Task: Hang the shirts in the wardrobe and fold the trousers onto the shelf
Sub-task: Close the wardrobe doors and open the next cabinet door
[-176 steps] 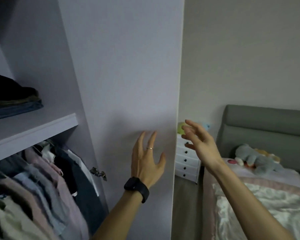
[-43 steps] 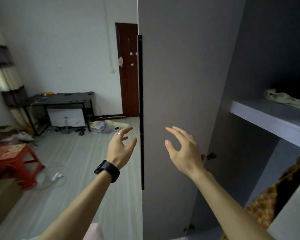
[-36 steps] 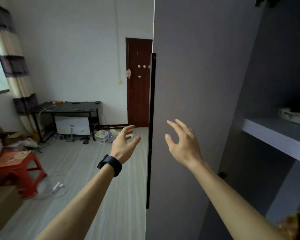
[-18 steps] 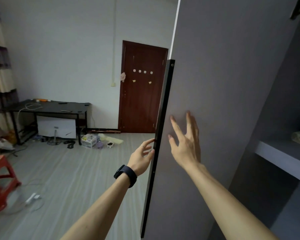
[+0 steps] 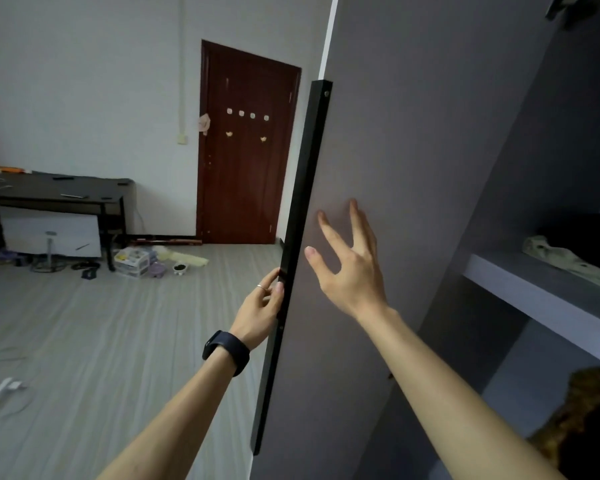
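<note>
Pinching the upright door handle (image 5: 300, 237) at nine o'clock, left hand (image 5: 258, 311) nearest; right hand (image 5: 349, 268) splayed, empty.

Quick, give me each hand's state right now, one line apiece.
Left hand: fingers closed around the black handle strip on the wardrobe door's edge.
Right hand: open, fingers spread, at the wardrobe door's inner face, holding nothing.

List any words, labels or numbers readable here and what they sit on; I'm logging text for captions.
None can be read.
Brown door: small pale stickers, too small to show any writing.
Boxes on the floor: printing too blurred to read.
Watch on the left wrist: face turned away.
Wardrobe door, black handle and shelf: no markings.
</note>
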